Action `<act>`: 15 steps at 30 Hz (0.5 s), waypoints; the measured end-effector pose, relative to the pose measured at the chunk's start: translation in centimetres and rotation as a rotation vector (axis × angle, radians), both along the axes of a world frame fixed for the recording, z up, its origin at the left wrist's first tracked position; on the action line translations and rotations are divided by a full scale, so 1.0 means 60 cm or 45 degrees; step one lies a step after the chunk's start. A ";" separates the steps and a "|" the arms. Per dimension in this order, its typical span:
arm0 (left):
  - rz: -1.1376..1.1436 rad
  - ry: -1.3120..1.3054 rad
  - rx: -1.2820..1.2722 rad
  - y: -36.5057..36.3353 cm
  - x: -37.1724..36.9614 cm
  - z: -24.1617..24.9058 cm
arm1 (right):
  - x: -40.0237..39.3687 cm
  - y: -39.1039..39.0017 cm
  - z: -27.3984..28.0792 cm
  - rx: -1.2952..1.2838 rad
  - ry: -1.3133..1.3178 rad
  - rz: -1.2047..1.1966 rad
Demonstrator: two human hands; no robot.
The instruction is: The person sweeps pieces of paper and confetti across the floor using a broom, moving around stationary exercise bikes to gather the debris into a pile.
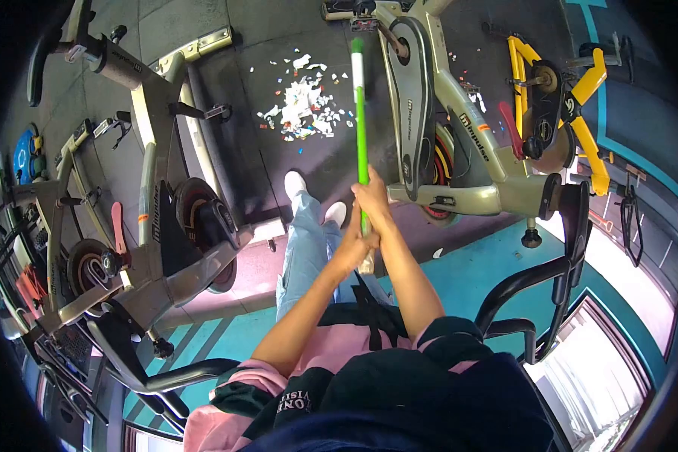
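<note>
My left hand (354,245) and my right hand (372,193) are both closed round a green pole (361,135), one above the other. The pole runs up and away from me, with a white band near its dark green far end. What lies beyond that end is hard to make out beside the bike frame. To the left of the pole, a pile of white paper scraps (303,105) with small coloured bits lies on the dark floor. My white shoes stand between the pile and my hands.
A grey exercise bike (154,158) stands at my left and another (459,113) close at my right. Beyond it is a yellow bike (595,143). More scraps (473,94) lie behind the right bike's frame. Black handlebars (531,271) reach near my right side.
</note>
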State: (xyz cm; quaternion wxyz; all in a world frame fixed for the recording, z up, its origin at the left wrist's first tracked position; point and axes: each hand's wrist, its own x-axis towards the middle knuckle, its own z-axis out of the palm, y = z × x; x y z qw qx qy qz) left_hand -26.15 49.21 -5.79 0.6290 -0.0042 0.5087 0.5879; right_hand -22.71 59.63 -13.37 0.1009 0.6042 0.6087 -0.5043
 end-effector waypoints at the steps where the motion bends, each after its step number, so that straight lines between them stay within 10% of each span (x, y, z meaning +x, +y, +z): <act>1: -0.085 -0.149 -0.064 -0.006 0.001 0.009 | 0.001 0.003 0.008 -0.003 0.006 0.002; 15: 0.005 -0.268 -0.065 0.061 -0.061 -0.050 | -0.032 0.066 -0.088 0.033 -0.096 0.050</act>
